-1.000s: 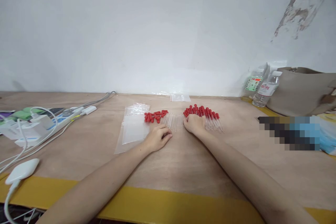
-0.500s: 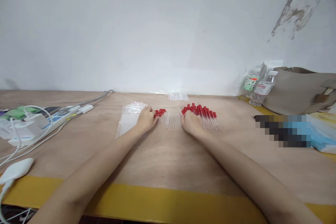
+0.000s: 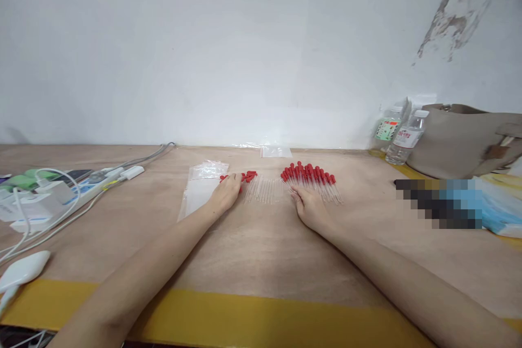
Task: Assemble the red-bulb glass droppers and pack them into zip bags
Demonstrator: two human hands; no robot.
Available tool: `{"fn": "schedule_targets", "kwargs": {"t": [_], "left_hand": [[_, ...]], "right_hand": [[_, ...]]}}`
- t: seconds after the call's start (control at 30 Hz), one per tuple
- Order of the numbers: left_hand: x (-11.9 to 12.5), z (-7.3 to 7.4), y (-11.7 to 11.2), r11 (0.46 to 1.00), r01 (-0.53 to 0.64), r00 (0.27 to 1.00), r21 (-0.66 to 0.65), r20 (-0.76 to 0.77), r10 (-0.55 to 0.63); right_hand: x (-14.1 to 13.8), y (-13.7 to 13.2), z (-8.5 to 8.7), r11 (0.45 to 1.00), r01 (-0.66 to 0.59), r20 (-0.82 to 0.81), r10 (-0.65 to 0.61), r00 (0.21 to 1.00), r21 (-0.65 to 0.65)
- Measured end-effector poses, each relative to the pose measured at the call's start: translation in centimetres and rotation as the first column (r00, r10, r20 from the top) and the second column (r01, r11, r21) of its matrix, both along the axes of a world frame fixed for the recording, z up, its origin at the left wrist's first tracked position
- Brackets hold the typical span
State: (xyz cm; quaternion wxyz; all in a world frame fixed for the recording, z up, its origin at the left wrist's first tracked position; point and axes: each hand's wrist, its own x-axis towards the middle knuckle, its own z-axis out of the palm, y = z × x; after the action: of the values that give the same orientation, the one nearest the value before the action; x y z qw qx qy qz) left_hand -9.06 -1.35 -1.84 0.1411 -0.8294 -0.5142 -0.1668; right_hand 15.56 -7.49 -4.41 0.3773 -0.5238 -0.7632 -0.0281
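My right hand [image 3: 312,207] is closed in a pinch in front of the finished-looking droppers [image 3: 310,173], which have red rubber bulbs and clear tubes. A thin clear glass tube [image 3: 286,185] shows at its fingertips, pointing up and left. To its left lies a row of bare glass tubes [image 3: 265,189]. My left hand [image 3: 227,193] has its fingers curled down at a small group of loose red rubber bulbs [image 3: 250,175]. Another red bulb [image 3: 222,177] shows just left of its knuckles. The left fingertips are hidden, so what they hold cannot be seen.
Clear plastic bags [image 3: 196,193] lie left of my left hand. A power strip [image 3: 87,187] with chargers and cables stands at the left. Two plastic bottles [image 3: 408,136] and a grey bag [image 3: 460,144] are at the back right, against the wall.
My right hand has drawn back slightly right and toward me from the red bulbs, with a glass tube in its fingers. My left hand has moved slightly left and toward me.
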Motion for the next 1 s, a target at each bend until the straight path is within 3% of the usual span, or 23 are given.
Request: {"fn": "schedule_targets", "kwargs": {"t": [0.13,0.3,0.4,0.63,0.83,1.0], "left_hand": [[0.6,0.7,-1.6,0.999,0.039,0.993,0.022,0.115,-0.042],[1.8,0.2,-5.5,0.932,0.357,0.886,-0.065,0.339,-0.315],[2.3,-0.5,-7.0,0.882,0.451,0.847,-0.136,0.376,-0.375],[3.1,-1.0,-6.6,0.894,0.419,0.832,-0.159,0.462,-0.308],[3.3,-1.6,-6.4,0.874,0.447,0.699,-0.189,0.683,-0.21],[3.1,-1.8,-6.5,0.828,0.514,0.659,-0.225,0.721,-0.213]], "right_hand": [[0.2,-0.6,0.1,0.999,-0.015,-0.033,0.014,0.999,-0.047],[0.8,-1.1,0.0,0.993,-0.068,-0.101,0.059,0.993,-0.091],[0.8,-1.3,-0.2,0.986,-0.146,-0.11,0.137,0.984,-0.079],[-0.3,-2.2,0.4,0.97,-0.24,-0.043,0.238,0.97,-0.048],[-1.0,-2.9,0.4,0.949,-0.316,-0.037,0.315,0.948,-0.023],[-1.3,-3.0,0.3,0.945,-0.326,-0.054,0.324,0.945,-0.027]]}}
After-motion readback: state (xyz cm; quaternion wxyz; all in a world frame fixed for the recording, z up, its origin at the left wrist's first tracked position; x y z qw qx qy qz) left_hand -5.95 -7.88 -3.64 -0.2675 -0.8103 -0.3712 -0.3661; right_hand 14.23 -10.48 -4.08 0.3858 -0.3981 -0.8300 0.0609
